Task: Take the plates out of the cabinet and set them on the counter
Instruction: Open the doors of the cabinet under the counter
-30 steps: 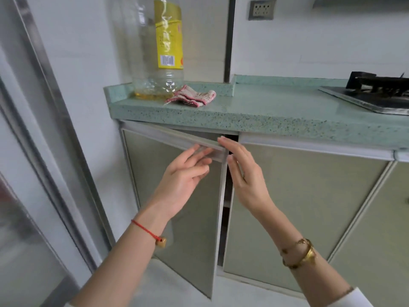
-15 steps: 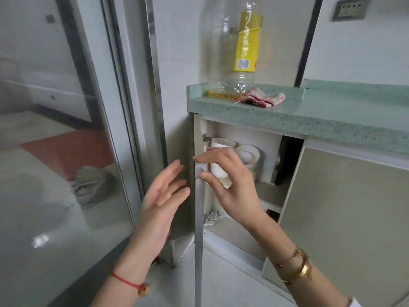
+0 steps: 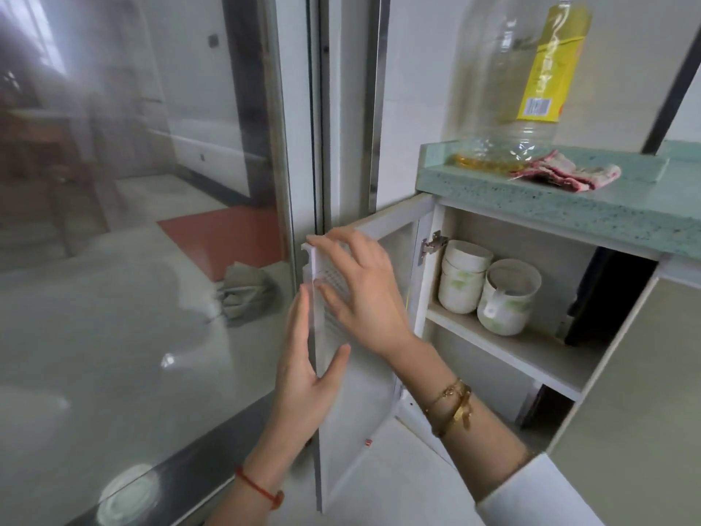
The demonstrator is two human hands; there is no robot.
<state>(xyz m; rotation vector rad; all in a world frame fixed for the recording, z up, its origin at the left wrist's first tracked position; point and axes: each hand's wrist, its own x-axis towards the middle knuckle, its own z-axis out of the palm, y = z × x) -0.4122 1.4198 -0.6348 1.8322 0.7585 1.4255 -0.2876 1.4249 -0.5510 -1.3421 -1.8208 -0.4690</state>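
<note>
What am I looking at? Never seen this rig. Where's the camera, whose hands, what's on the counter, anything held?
There is no robot here. A person wears one camera on their head, and it looks down at their two bare hands. Both hands are on the open cabinet door. The left hand lies with straight fingers along its free edge. The right hand touches its inner face with spread fingers. Neither hand carries anything. On the green counter stands a nearly empty oil bottle with a crumpled cloth beside it. The shelf inside holds white cups.
</note>
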